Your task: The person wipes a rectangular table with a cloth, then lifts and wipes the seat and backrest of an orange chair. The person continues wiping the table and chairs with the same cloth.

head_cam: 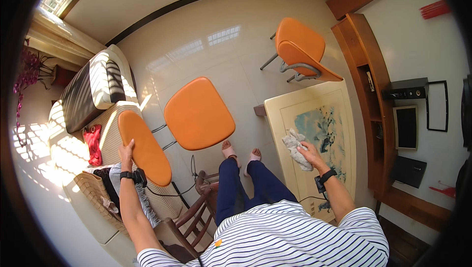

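My left hand (127, 152) grips the near side of an orange chair backrest (145, 149), with the thumb laid over its edge. Two metal struts join that backrest to the orange seat (199, 114), which is bare on top. A crumpled light grey cloth (297, 149) is held in my right hand (311, 156), above a cream coffee table (287, 119) whose top bears a blue and dark landscape picture. Whether the cloth touches the tabletop I cannot tell. The chair's legs are mostly hidden under its seat.
A second orange chair (300, 46) stands beyond the table. On the left is a sofa (118, 130) with cushions, a red cloth (94, 144) and a woven basket (97, 197). A dark wooden chair (191, 226) is close by my legs. Wooden cabinets (363, 82) line the right wall.
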Available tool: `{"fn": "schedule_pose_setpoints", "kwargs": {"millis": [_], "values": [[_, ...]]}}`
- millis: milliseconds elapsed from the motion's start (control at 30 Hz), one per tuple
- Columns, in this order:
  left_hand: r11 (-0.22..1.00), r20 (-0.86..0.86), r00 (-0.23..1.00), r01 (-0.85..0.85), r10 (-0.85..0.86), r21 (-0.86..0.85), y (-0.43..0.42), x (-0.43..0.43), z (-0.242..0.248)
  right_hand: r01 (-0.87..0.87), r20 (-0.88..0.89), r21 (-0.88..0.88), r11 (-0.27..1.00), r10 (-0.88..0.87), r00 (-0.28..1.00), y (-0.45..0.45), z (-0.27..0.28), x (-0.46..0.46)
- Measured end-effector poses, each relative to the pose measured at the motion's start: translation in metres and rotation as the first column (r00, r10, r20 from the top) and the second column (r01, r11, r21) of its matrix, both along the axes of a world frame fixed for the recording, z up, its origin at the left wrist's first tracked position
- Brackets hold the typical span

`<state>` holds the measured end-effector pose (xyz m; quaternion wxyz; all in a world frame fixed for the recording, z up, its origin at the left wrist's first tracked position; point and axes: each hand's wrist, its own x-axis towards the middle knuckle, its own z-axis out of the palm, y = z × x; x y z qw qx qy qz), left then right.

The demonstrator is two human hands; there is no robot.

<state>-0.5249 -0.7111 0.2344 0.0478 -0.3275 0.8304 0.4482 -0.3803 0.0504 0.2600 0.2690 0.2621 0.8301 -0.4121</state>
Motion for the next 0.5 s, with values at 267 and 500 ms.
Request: {"fn": "schedule_pose_setpoints", "kwargs": {"millis": [267,500], "values": [[0.95,0.112,0.95,-0.3,0.29,0.085,-0.164,0.015,-0.028,0.356,-0.075,0.001,0.934,-0.355,0.932,0.071,0.062,-0.053],[0.959,0.091,0.961,-0.269,0.26,0.095,-0.22,0.016,-0.062,0.583,-0.268,0.164,0.795,-0.533,0.803,0.157,0.106,-0.093]]}}
